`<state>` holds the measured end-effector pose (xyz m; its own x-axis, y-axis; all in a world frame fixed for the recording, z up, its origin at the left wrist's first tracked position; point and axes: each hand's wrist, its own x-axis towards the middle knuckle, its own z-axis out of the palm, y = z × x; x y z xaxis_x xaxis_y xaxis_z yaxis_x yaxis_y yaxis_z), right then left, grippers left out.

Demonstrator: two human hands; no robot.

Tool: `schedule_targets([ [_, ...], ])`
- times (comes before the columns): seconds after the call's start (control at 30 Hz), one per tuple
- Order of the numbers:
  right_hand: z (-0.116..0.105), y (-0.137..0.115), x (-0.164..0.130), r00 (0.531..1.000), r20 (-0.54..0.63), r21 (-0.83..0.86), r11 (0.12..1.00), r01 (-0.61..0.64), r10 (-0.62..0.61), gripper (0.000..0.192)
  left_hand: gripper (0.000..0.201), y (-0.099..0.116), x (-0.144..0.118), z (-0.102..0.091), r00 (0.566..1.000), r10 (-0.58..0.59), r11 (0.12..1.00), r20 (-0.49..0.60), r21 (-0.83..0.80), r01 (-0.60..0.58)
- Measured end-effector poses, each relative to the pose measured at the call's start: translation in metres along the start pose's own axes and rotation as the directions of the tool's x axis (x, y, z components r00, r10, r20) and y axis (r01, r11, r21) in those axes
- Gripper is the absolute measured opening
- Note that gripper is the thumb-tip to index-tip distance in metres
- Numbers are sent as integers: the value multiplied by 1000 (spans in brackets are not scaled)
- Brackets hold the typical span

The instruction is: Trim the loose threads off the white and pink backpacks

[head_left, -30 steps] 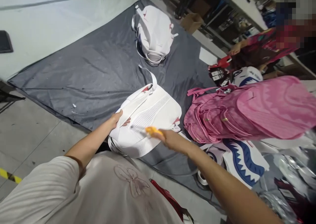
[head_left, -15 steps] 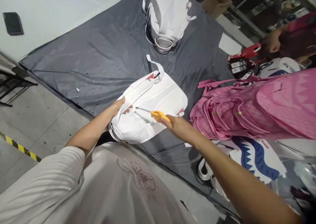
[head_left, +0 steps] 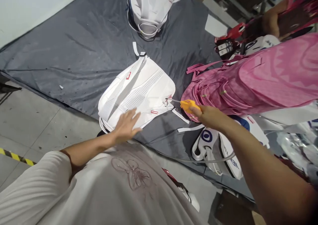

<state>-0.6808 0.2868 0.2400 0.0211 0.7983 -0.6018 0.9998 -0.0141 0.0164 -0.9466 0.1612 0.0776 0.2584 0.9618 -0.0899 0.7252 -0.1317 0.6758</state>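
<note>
White mesh backing faces up on the white backpack [head_left: 137, 92], which lies flat on the dark grey sheet [head_left: 74, 53]. Left hand [head_left: 126, 125], fingers spread, presses its near edge. Right hand [head_left: 207, 115] grips orange-handled scissors [head_left: 185, 104], blades pointing at the bag's right corner beside the pink backpack [head_left: 248, 82]. Snipping cleanly likely means pinning the bag flat and cutting only loose thread, clear of straps.

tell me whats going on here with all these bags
A person presses their left hand flat on a white backpack lying on a grey sheet. Their right hand holds yellow-handled scissors, the tip at the backpack's right edge. A pink backpack lies alongside, and another white backpack farther off.
</note>
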Motion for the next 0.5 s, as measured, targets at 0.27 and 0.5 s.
schedule_targets([
  [0.27,17,16,-25,991,134,59,998,-30,22,40,49,4,4,29,891,-354,587,283,-675,448],
  [0.5,57,39,-51,933,333,289,956,40,-140,48,55,-49,37,26,626,-476,-53,618,-731,681],
])
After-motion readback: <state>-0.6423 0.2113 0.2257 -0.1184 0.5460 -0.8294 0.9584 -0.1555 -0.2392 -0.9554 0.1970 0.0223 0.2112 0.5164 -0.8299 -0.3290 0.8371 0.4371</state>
